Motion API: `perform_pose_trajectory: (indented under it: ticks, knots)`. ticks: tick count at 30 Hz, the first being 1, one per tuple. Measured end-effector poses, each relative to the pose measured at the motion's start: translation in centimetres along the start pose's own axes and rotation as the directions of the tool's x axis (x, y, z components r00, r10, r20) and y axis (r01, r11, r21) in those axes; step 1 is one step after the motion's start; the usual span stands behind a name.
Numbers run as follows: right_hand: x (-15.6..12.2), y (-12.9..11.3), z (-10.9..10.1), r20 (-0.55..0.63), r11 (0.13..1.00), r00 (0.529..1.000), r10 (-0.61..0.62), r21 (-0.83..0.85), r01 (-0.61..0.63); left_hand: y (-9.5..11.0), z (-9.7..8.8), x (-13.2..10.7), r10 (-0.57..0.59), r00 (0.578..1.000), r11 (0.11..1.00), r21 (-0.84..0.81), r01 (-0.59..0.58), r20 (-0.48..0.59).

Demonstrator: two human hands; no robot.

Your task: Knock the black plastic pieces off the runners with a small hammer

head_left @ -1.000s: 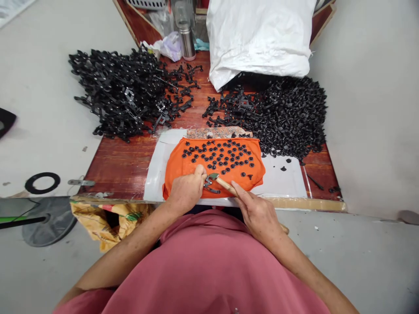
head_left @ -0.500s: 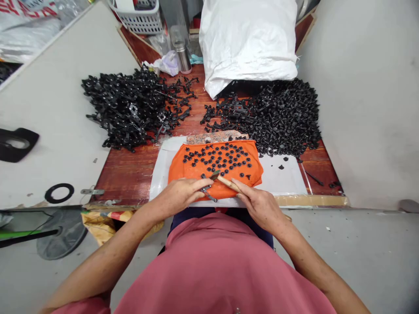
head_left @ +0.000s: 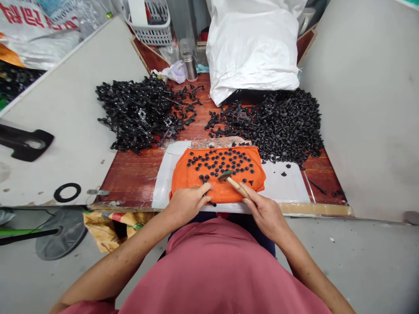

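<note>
An orange cloth (head_left: 196,174) lies at the near edge of the wooden table (head_left: 131,170), dotted with several small black round caps (head_left: 222,160). My left hand (head_left: 188,203) rests on the cloth's near edge, fingers closed on a black plastic piece (head_left: 209,201) pinned against the cloth. My right hand (head_left: 265,213) grips the wooden handle of a small hammer (head_left: 233,182), whose dark head hovers over the cloth just right of the left fingertips.
A tangled heap of black plastic frames (head_left: 140,111) fills the table's left back, a heap of black studded parts (head_left: 284,120) the right. A white sack (head_left: 252,43), metal flask (head_left: 189,65) and grey basket (head_left: 149,22) stand behind. White sheet (head_left: 288,183) under the cloth.
The view has tilted up a little. The hammer head has shifted slightly right and up from the held piece; my left hand stays on the cloth's near edge with the piece.
</note>
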State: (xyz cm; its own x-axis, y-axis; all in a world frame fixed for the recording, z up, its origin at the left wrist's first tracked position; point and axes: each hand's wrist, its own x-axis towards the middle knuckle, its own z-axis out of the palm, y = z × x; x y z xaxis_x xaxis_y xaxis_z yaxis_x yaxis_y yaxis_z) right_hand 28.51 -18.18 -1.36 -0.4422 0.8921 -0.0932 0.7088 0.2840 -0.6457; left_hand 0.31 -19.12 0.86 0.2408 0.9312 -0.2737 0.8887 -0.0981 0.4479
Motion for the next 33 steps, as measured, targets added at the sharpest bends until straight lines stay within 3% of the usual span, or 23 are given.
perform_pose_trajectory:
  ticks: [3,5,7,9,13,22,27,33]
  knots:
    - [-0.4,0.0,0.2,-0.003,1.000,1.000,0.012,0.001,-0.012,-1.9,-1.0,0.2,-0.185,0.961,0.936,-0.336,0.109,-0.204]
    - [-0.4,0.0,0.6,0.011,1.000,1.000,0.014,-0.028,-0.014,-3.4,-1.5,0.9,-0.348,0.891,0.788,-0.605,0.110,-0.291]
    - [-0.3,0.0,1.1,0.030,0.998,1.000,-0.003,-0.068,0.005,-4.5,-1.8,1.8,-0.447,0.851,0.582,-0.812,0.042,-0.276]
    - [-0.2,-0.1,1.5,0.037,0.994,0.999,-0.024,-0.106,0.028,-5.3,-1.9,2.6,-0.485,0.847,0.396,-0.918,-0.011,-0.219]
    - [-0.1,0.0,1.9,0.031,0.990,0.999,-0.016,-0.137,0.021,-6.3,-2.5,3.0,-0.519,0.838,0.198,-0.977,-0.075,-0.169]
    - [0.2,0.5,2.0,0.054,0.990,0.998,0.028,-0.140,-0.020,-8.6,-2.5,2.9,-0.513,0.852,0.042,-0.994,-0.100,-0.107]
    - [0.2,0.6,2.1,0.062,0.985,0.997,0.037,-0.173,-0.026,-8.6,-1.7,3.5,-0.543,0.831,0.010,-0.991,-0.135,-0.119]
    - [0.2,0.4,2.0,0.048,0.981,0.998,0.043,-0.192,-0.033,-8.4,-1.4,4.0,-0.514,0.849,-0.014,-0.988,-0.155,-0.126]
